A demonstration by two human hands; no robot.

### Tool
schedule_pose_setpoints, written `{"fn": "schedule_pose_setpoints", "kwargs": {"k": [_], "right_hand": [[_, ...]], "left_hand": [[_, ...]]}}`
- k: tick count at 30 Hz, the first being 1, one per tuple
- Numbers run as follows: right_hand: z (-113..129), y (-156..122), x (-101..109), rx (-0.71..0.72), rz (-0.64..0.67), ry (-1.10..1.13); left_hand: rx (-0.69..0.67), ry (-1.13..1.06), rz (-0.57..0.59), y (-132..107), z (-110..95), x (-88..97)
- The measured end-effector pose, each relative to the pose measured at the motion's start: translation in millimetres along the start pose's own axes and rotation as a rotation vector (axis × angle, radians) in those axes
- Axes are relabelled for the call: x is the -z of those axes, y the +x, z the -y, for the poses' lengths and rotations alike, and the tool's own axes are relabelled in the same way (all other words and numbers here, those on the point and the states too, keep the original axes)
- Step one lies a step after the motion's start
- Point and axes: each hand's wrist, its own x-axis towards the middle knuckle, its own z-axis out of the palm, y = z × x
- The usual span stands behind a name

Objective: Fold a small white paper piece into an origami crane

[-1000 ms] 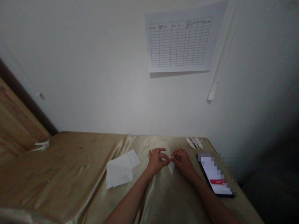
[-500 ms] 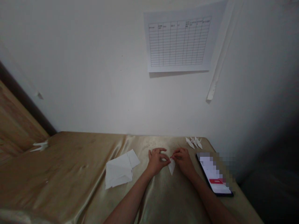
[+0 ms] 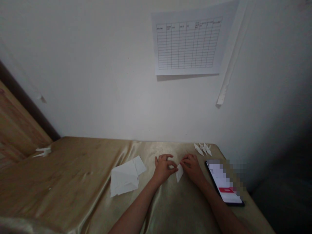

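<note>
The left hand (image 3: 164, 167) and right hand (image 3: 191, 166) pinch a folded paper diamond (image 3: 179, 174) between them; paper sheets (image 3: 124, 178) lie leftward; origami figures (image 3: 199, 150) near the satin tablecloth (image 3: 73, 175)'s far edge; a smartphone (image 3: 220, 180) along its right.

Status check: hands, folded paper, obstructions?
Left hand and right hand pinch folded paper. Paper's point faces the wearer. Loose sheets left, phone right, neither in the way.

A plain indoor room, home or office unclear: a worktop (image 3: 73, 175) draped in shiny cloth against a white wall (image 3: 85, 74), a printed chart (image 3: 187, 48) on it, wood (image 3: 17, 120) at left.
</note>
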Motion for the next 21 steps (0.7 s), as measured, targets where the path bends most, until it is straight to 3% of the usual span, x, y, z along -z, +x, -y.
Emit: {"fn": "schedule_pose_setpoints", "kwargs": {"k": [8, 21], "right_hand": [[-4, -4, -3, -0.001, 0.067, -0.121], [-12, -6, -12, -0.027, 0.046, -0.214]], "left_hand": [[0.021, 0.054, -0.04, 1, 1, 0.9], [0.007, 0.088, -0.066, -2, -3, 0.4]]}}
